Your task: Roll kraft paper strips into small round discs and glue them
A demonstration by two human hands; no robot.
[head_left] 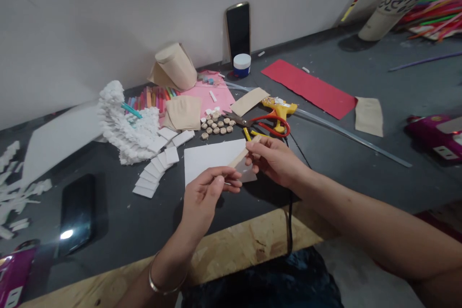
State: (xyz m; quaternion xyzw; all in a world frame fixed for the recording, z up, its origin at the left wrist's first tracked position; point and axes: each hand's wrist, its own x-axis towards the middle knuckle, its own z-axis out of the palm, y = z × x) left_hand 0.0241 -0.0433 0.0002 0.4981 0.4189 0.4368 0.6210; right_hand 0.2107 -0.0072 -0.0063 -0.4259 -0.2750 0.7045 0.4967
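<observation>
A narrow beige strip (pixel 239 157), like paper or thin cloth, slants between my hands above a white sheet (pixel 205 154). My right hand (pixel 270 160) pinches its upper end between thumb and fingers. The lower end runs behind the fingers of my left hand (pixel 207 197), which are bent loosely around it; the exact contact is hidden. Just beyond my right hand lie scissors (pixel 274 125) with red-orange handles, and a yellow glue gun (pixel 283 111). Several small rolled beige coils (pixel 216 125) sit behind the white sheet.
Folded white pieces (pixel 155 173) and a fluffy white model (pixel 126 130) stand left, near a dark phone (pixel 76 214). A beige roll (pixel 176 65), an upright phone (pixel 238 31), a blue jar (pixel 241 65), red paper (pixel 306 87) and a glue stick (pixel 353 137) lie farther back.
</observation>
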